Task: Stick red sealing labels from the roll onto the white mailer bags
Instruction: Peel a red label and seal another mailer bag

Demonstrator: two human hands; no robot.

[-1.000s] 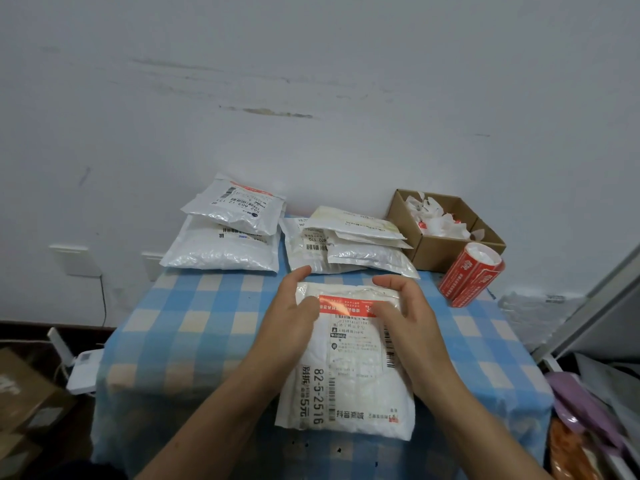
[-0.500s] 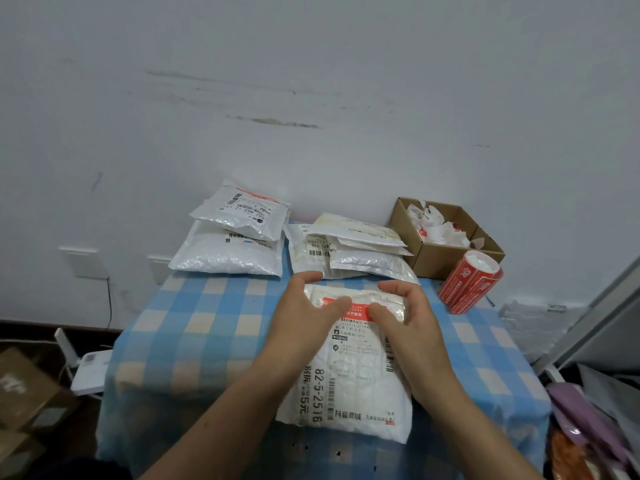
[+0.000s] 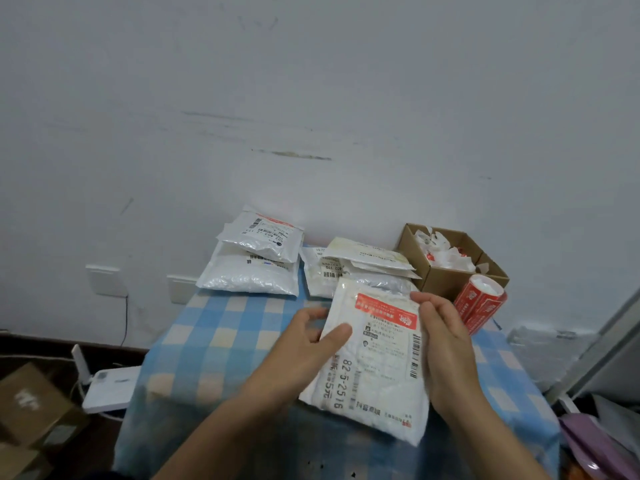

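Head view: a white mailer bag (image 3: 374, 362) lies tilted between two hands over the near right of the blue-checked table (image 3: 214, 341), its lower corner close to the front edge. The left hand (image 3: 304, 344) pinches the bag's left edge, thumb on top and fingers beneath. The right hand (image 3: 446, 344) grips the right edge, fingertips curled by the red label (image 3: 384, 308). Bare cloth lies open to the left. Along the far edge at the wall sit one bag stack (image 3: 256, 271), a second stack (image 3: 356, 268), a cardboard box (image 3: 446, 282) and the label roll (image 3: 479, 306).
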